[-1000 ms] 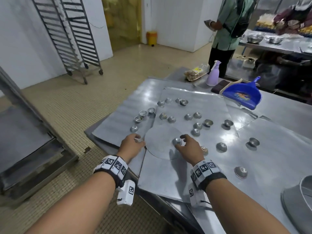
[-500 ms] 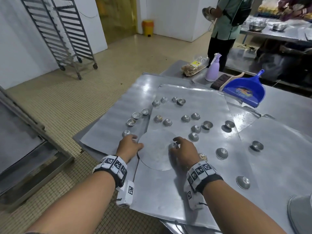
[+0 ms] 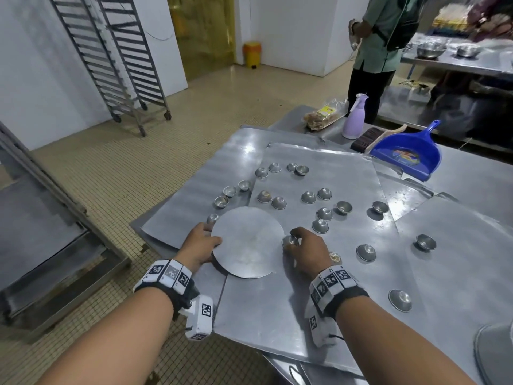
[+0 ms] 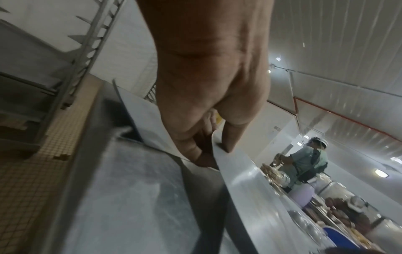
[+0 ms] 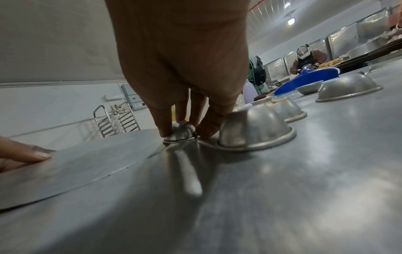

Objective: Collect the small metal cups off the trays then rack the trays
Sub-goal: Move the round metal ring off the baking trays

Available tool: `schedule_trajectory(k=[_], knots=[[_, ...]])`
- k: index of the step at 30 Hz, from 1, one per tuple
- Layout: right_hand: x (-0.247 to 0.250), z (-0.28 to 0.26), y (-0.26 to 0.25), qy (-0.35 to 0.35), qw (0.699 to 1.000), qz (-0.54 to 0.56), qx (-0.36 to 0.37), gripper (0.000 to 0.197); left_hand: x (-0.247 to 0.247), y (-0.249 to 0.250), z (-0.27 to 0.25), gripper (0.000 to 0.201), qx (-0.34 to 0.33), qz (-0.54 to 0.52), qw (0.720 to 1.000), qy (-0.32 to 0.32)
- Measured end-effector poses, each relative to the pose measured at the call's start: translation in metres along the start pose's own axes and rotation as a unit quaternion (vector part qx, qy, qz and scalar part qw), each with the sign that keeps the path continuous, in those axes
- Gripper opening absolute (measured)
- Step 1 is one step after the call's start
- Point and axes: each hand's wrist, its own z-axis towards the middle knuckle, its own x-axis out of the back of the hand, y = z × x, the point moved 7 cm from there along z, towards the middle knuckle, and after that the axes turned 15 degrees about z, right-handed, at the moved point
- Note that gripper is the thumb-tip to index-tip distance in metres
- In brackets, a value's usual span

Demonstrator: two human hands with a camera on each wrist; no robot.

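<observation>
Several small metal cups [image 3: 322,225] lie scattered, most upside down, over flat metal trays [image 3: 333,168] on a steel table. My right hand [image 3: 293,237] pinches one upturned cup [image 3: 289,242] at the right edge of a round metal disc [image 3: 247,241]. In the right wrist view its fingertips [image 5: 163,132] close round that cup [image 5: 180,134], with another cup [image 5: 254,127] just beside it. My left hand [image 3: 212,233] grips the disc's left rim. The left wrist view shows that hand [image 4: 214,142] with its thumb on top of the disc [image 4: 239,171] and its fingers under it.
A blue dustpan [image 3: 408,155], a brush, a purple spray bottle [image 3: 354,118] and a food packet sit at the table's far side. A person in a green shirt [image 3: 385,31] stands beyond. Wheeled tray racks [image 3: 119,59] stand by the far left wall. A round metal piece [image 3: 494,354] lies at lower right.
Both hands stay at the disc's two sides. My right fingers have closed tighter round the cup, and my left thumb has come onto the disc's rim. The head view has shifted.
</observation>
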Motion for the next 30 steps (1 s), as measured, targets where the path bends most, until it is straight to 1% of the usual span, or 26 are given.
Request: schedule_trajectory(k=[2,5,7,9,10,11,13,14,17,18,20,22,24,26,27,28,30], knots=[[0.0,-0.001,0.0,-0.006,1.0,-0.005,-0.006,0.033,0.01,-0.008,-0.007,0.027,0.014,-0.026,1.0,0.001],[-0.002,0.0,-0.002,-0.017,1.0,-0.006,-0.015,0.037,0.022,-0.013,-0.017,0.022,0.017,-0.057,0.998,0.007],[-0.005,0.0,-0.01,-0.013,1.0,-0.008,0.0,0.045,0.028,-0.011,-0.025,0.021,0.008,-0.068,0.998,0.009],[-0.007,-0.002,-0.022,0.001,1.0,0.017,0.025,0.053,0.032,-0.009,-0.031,0.02,-0.007,-0.085,0.996,0.006],[-0.008,-0.004,-0.029,0.002,0.999,0.041,0.035,0.05,0.034,-0.008,-0.035,0.019,-0.015,-0.095,0.995,0.005],[-0.009,-0.007,-0.035,-0.002,0.996,0.071,0.047,0.042,0.036,-0.006,-0.04,0.018,-0.022,-0.108,0.994,0.007],[-0.01,-0.012,-0.045,-0.005,0.99,0.128,0.065,0.018,0.041,-0.001,-0.047,0.014,-0.039,-0.135,0.99,0.016],[-0.008,-0.014,-0.048,-0.002,0.985,0.16,0.072,0.011,0.046,0.001,-0.051,0.011,-0.051,-0.133,0.989,0.031],[-0.001,-0.024,-0.058,-0.006,0.961,0.267,0.078,0.006,0.065,0.011,-0.061,0.003,-0.105,-0.077,0.986,0.1],[0.001,-0.029,-0.063,-0.014,0.951,0.301,0.075,0.004,0.07,0.013,-0.064,0.003,-0.117,-0.074,0.984,0.114],[0.005,-0.041,-0.074,-0.02,0.934,0.348,0.076,0.005,0.075,0.016,-0.071,0.008,-0.128,-0.093,0.98,0.121],[0.01,-0.053,-0.078,-0.013,0.927,0.366,0.077,0.014,0.074,0.018,-0.079,0.017,-0.115,-0.146,0.976,0.115],[0.014,-0.066,-0.076,-0.001,0.922,0.379,0.072,0.029,0.072,0.018,-0.087,0.022,-0.098,-0.212,0.967,0.102],[0.021,-0.081,-0.07,0.01,0.92,0.387,0.063,0.037,0.064,0.016,-0.091,0.017,-0.093,-0.231,0.965,0.08],[0.026,-0.088,-0.066,0.016,0.919,0.389,0.059,0.037,0.058,0.016,-0.093,0.011,-0.095,-0.217,0.969,0.069],[0.032,-0.096,-0.062,0.024,0.919,0.391,0.055,0.034,0.051,0.016,-0.095,0.011,-0.1,-0.201,0.973,0.059],[0.046,-0.112,-0.047,0.048,0.916,0.397,0.046,0.023,0.031,0.019,-0.099,0.026,-0.112,-0.183,0.976,0.033]])
